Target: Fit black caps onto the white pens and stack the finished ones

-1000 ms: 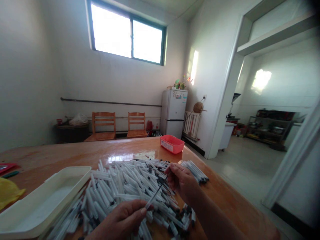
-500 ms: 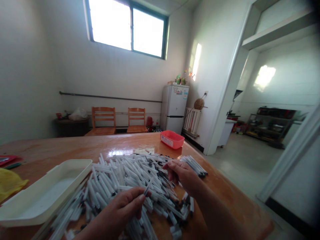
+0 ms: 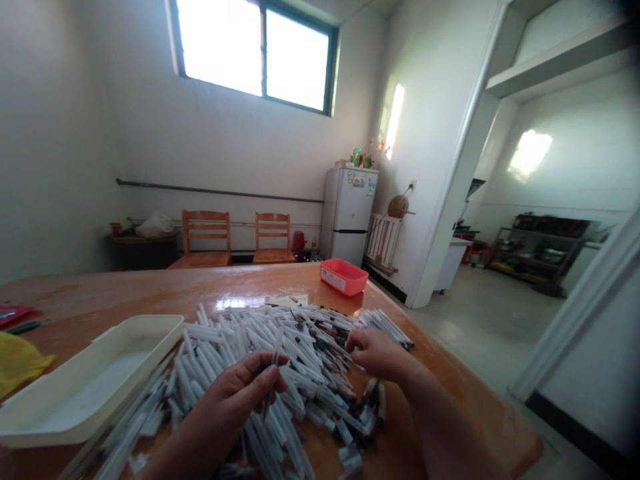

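The left hand (image 3: 240,393) is closed around a slim pen tube (image 3: 275,353), held nearly upright over a heap of white pen tubes (image 3: 235,333) on the bench (image 3: 150,287). The right hand (image 3: 380,357) curls at the heap's edge; whether it grips anything is hard to tell. A white tray (image 3: 95,380) lies just left of the heap, and a red plastic basket (image 3: 341,277) sits farther off.

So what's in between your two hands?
In the head view, a big loose heap of white pens with dark tips lies between the left hand and the right hand.
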Motion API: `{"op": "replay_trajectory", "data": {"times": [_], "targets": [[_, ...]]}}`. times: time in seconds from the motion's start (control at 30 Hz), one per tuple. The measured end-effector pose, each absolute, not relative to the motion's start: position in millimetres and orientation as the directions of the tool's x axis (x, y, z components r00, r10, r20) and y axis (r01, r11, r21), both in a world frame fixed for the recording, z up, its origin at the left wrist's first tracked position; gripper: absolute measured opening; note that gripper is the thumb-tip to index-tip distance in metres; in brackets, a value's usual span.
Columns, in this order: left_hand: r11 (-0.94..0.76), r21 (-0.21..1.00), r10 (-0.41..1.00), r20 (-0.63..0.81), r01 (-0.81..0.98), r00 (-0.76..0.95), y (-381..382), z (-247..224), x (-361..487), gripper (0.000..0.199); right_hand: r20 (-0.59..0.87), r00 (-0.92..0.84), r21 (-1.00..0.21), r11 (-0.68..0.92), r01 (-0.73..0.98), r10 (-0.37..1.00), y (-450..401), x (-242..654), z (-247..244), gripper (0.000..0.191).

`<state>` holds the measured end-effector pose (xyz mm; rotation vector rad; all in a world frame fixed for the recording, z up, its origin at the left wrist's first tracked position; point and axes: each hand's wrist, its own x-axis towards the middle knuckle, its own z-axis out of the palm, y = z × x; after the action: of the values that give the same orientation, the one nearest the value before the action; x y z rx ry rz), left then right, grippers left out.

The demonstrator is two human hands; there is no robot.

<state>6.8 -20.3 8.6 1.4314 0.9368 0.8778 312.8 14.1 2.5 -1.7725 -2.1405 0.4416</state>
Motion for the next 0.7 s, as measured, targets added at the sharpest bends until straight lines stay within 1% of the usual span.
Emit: {"op": "replay_trajectory", "data": {"times": [0.1,0.37,0.7], "targets": [[-0.026,0.997,0.918,-0.007,0.077,0.396,-20,7,7,0.045,-0.014,-0.183,-0.386,0.164,0.908,0.983,16,313,0,0.024],[-0.031,0.997,0.905,-0.004,0.076,0.425,-20,4,8,0.041,-0.024,-0.194,-0.318,0.176,0.932,0.981,16,302,-4,0.029],[-0.057,0.993,0.898,0.007,0.099,0.439,-15,-5,6,0.044,-0.019,-0.127,-0.22,0.119,0.968,0.992,20,293,-13,0.022]]}}
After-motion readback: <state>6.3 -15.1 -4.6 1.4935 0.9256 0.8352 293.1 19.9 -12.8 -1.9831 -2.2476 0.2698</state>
